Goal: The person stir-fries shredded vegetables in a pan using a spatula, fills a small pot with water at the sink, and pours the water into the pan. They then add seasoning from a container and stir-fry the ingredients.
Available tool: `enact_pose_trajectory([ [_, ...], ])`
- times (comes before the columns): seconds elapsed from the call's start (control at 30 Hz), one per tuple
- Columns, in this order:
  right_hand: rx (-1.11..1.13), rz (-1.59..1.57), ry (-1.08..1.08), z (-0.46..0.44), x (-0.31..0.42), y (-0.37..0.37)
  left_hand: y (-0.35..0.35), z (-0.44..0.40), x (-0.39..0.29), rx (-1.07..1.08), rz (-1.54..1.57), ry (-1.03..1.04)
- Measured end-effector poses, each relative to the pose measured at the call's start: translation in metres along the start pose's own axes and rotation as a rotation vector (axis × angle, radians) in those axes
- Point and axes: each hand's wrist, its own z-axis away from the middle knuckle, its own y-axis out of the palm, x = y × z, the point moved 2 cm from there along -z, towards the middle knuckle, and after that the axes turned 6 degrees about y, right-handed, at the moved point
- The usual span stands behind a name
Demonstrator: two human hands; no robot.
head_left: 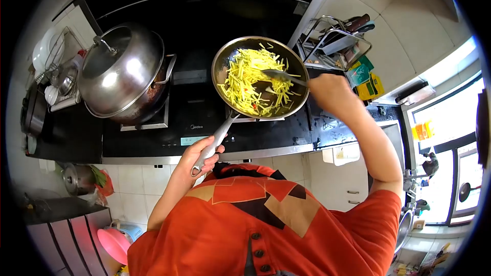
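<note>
My left hand (207,154) is closed around the grey handle of a frying pan (221,53), which sits over the right burner. Inside the pan lie many thin yellow-green vegetable strips (245,79) with a few small red bits among them. My right hand (332,93) is at the pan's right rim, somewhat blurred, and grips a spatula (279,75). The dark blade of that spatula rests among the strips near the middle of the pan. My right fingers hide the end of its handle.
A large lidded steel pot (120,74) stands on the left burner of the black stove (194,102). At the right back is a rack (332,41) with knives, beside yellow and green packets (369,87). A dish rack (61,74) with bowls is at far left.
</note>
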Motion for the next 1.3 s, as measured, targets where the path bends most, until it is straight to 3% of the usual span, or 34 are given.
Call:
enact_pose_trajectory([
  [0.07,0.2,-0.052,0.205,0.009,-0.028,-0.018,-0.003,0.0,0.003,0.017,0.014,-0.004],
  [0.17,0.212,-0.117,0.261,0.005,-0.066,0.012,0.008,0.006,-0.001,-0.029,-0.027,0.022],
  [0.23,0.62,-0.265,0.293,-0.032,-0.074,0.06,0.009,0.006,0.0,-0.033,-0.054,0.022],
  [0.3,0.577,-1.026,0.525,-0.038,-0.049,0.092,0.003,0.003,0.003,-0.014,-0.045,0.018],
  [0.33,0.481,-1.256,0.505,-0.039,-0.033,0.108,-0.002,0.0,0.005,0.009,-0.029,0.014],
  [0.4,0.388,-1.384,0.404,-0.041,-0.001,0.13,-0.003,0.001,0.007,0.023,-0.013,0.029],
  [0.5,0.405,-1.322,0.303,-0.02,0.021,0.099,-0.003,0.005,0.004,-0.013,-0.025,0.037],
  [0.57,0.045,-0.892,0.128,-0.001,0.021,0.052,-0.002,0.004,0.003,-0.005,-0.014,0.034],
  [0.67,-0.108,-0.764,0.051,0.008,0.003,0.032,0.002,0.006,0.0,-0.015,-0.017,0.043],
  [0.7,0.005,-0.739,0.143,0.0,-0.002,0.027,0.002,0.007,0.001,-0.037,-0.034,0.048],
  [0.87,0.054,-0.559,0.373,-0.084,-0.007,0.064,0.001,0.005,0.002,-0.009,-0.018,0.052],
  [0.93,0.006,-0.629,0.216,-0.1,0.016,0.046,0.004,0.006,0.003,-0.015,-0.024,0.046],
  [1.07,0.036,-0.328,-0.058,-0.076,0.063,0.01,0.008,0.007,0.001,-0.041,-0.046,0.041],
  [1.3,0.115,-0.259,-0.154,0.019,0.032,-0.093,0.012,0.01,-0.003,-0.074,-0.043,0.058],
])
